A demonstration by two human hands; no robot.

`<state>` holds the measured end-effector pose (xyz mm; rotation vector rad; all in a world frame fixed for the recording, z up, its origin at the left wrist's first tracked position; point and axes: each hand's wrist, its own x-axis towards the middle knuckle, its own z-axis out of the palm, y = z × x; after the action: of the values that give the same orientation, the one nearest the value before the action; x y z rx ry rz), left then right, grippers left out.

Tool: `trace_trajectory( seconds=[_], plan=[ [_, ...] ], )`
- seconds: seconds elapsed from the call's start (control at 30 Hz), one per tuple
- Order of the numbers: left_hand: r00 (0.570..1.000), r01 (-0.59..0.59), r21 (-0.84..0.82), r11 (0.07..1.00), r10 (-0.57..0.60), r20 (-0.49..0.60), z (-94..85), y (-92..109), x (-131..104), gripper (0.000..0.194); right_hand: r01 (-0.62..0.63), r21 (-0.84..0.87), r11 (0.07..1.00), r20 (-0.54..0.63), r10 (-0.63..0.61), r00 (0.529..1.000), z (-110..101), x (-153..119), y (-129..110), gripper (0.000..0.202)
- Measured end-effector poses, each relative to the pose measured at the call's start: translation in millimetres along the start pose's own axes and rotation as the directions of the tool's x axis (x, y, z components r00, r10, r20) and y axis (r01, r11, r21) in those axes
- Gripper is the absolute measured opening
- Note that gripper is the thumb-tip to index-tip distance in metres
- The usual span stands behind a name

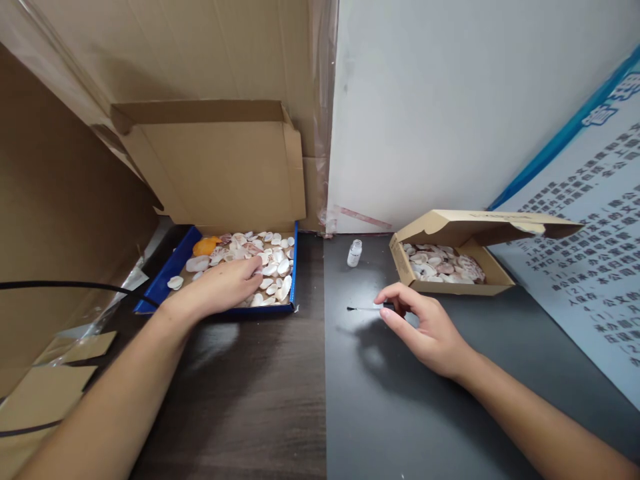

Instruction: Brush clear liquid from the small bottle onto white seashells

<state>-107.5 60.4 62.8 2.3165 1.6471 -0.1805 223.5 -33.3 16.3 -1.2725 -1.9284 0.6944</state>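
My left hand [227,285] is down among the seashells [274,256] in a blue-sided cardboard box [294,267]. Its fingers are bent and close together; whatever they pinch is hidden among the shells. Between the thumb and fingers of my right hand [425,328] is a thin brush [364,309] with a dark tip, pointing left above the grey surface. Most of the brush's dark handle is covered by the fingers. Beyond the brush tip stands a small uncapped glass bottle [355,253] with a white label.
A smaller cardboard box [450,287] holding shells, its lid half raised, stands at the right. One orange shell [205,247] lies in the blue box. A black cable [75,285] crosses the left side. Cardboard and white panels rise behind; a printed sheet [590,267] is at right.
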Motion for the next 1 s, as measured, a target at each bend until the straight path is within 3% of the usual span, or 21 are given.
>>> trace_trajectory(
  seconds=[0.13, 0.2, 0.4, 0.57, 0.7, 0.8, 0.87, 0.93, 1.0],
  plan=[
    [0.995, -0.038, 0.034, 0.999, 0.041, -0.094, 4.0, -5, 4, 0.015, 0.001, -0.002, 1.000, -0.001, -0.001, 1.000, 0, 0, 0, 0.012],
    [0.982, -0.103, 0.031, 0.994, 0.106, -0.154, 6.4, -5, 4, 0.022, 0.000, 0.001, 1.000, -0.001, 0.000, 1.000, 0, 0, 1, 0.012],
    [0.968, -0.247, -0.034, 0.968, 0.246, -0.050, 15.3, -1, 4, 0.028, 0.012, -0.003, 1.000, -0.003, -0.012, 1.000, 0, 0, 1, 0.012],
    [0.975, -0.220, -0.041, 0.975, 0.219, -0.026, 11.3, 3, 4, 0.021, 0.029, -0.007, 1.000, -0.007, -0.029, 1.000, 0, 0, 0, 0.012],
    [0.980, -0.141, -0.079, 0.987, 0.128, -0.152, 2.7, 6, 1, 0.015, 0.042, -0.005, 0.999, -0.011, -0.043, 0.999, 0, 0, 0, 0.011],
    [0.967, -0.171, -0.234, 0.957, 0.117, -0.227, 0.5, 12, -3, 0.011, 0.046, -0.004, 0.999, -0.016, -0.046, 0.999, 0, 0, 0, 0.010],
    [0.955, -0.249, -0.430, 0.868, 0.145, -0.260, 2.1, 22, -7, 0.009, 0.052, -0.002, 0.999, -0.021, -0.052, 0.998, 1, -1, 0, 0.010],
    [0.945, -0.320, -0.662, 0.678, 0.178, -0.274, 6.5, 39, -13, 0.011, 0.062, 0.002, 0.998, -0.036, -0.061, 0.997, 1, -1, 1, 0.010],
    [0.951, -0.297, -0.835, 0.464, 0.223, -0.214, 14.2, 59, -18, 0.014, 0.069, 0.007, 0.998, -0.075, -0.069, 0.995, 1, 0, 2, 0.009]
  ],
)
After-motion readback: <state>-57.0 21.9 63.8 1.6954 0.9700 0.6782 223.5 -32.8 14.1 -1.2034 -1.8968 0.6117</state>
